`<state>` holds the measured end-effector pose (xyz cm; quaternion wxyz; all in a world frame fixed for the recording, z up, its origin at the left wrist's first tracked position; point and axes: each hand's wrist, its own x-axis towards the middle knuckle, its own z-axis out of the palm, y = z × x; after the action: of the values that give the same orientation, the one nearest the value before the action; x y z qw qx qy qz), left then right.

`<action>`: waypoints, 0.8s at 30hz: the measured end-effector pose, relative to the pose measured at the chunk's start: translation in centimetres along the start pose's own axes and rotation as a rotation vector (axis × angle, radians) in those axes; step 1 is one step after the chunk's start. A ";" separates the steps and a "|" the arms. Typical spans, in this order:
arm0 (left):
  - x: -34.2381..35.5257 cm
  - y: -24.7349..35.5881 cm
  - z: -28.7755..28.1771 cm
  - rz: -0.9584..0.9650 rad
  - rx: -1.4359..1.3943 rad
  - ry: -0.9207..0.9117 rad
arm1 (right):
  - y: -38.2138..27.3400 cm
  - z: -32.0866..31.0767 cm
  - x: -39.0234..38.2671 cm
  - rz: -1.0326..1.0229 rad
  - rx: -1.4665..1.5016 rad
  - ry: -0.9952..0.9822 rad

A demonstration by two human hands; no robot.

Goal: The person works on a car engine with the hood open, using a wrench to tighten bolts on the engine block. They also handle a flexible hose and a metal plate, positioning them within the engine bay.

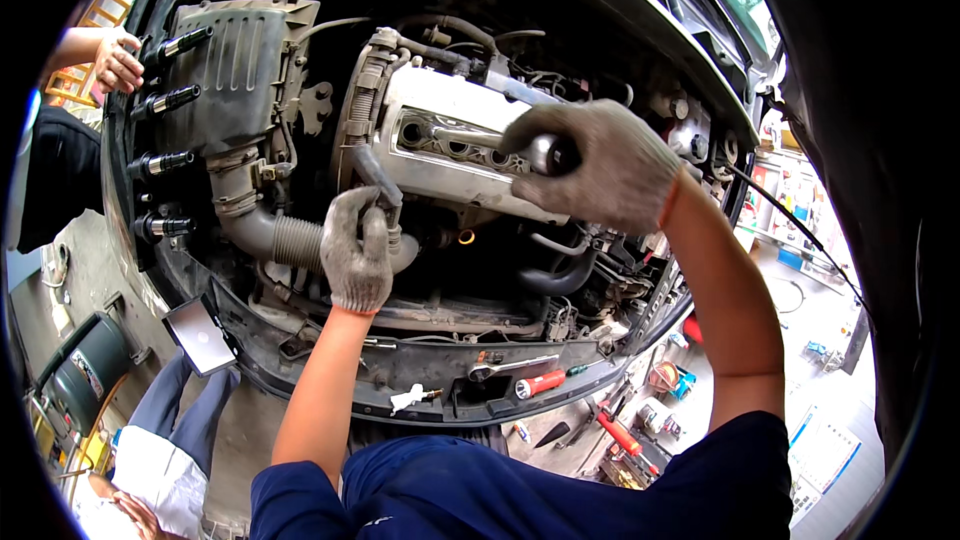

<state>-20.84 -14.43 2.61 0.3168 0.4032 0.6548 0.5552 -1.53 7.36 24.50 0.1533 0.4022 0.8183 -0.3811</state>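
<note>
Left gloved hand point(357, 252) closed around dark hose end point(378, 180), left of the silver metal valve cover point(462, 130); right gloved hand point(597, 162) grips round black tool handle point(551, 153) over far-right plug wells; coils out, cover still fitted; likely mid-job.

A car repair workshop: an open engine bay point(450, 140), a wrench point(510, 366) and screwdriver point(545, 381) on its front edge, tools point(625, 440) strewn on the concrete floor point(830, 340).
</note>
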 end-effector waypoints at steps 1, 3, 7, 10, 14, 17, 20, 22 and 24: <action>-0.6 0.4 -0.4 -0.061 -0.011 0.005 | 0.0 0.3 -1.4 0.017 0.015 0.051; -1.2 0.2 -0.6 -0.024 0.069 -0.031 | 0.0 0.8 -3.4 0.054 0.030 0.175; -2.3 0.3 0.0 -0.074 0.029 -0.093 | 2.9 3.9 -4.8 0.077 0.100 0.321; -2.7 0.5 1.3 -0.035 0.075 -0.140 | 4.3 4.9 -5.1 0.043 0.181 0.407; -3.1 1.9 2.5 -0.052 0.095 -0.231 | 4.0 4.8 -5.8 0.163 0.221 0.335; -3.3 1.9 4.5 -0.057 0.006 -0.208 | 4.4 5.4 -5.4 0.154 0.183 0.327; -2.9 2.7 6.0 -0.026 0.028 -0.259 | 6.2 7.1 -4.3 0.050 0.135 0.385; -2.8 2.7 6.6 -0.004 0.018 -0.272 | 6.8 8.1 -3.1 0.038 0.122 0.374; -2.8 3.0 7.0 -0.036 -0.007 -0.277 | 7.3 8.9 -1.9 0.050 0.106 0.359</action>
<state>-12.98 -13.39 4.20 0.4154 0.4630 0.6099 0.4910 4.81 2.52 15.99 -0.0072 0.4915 0.8010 -0.3418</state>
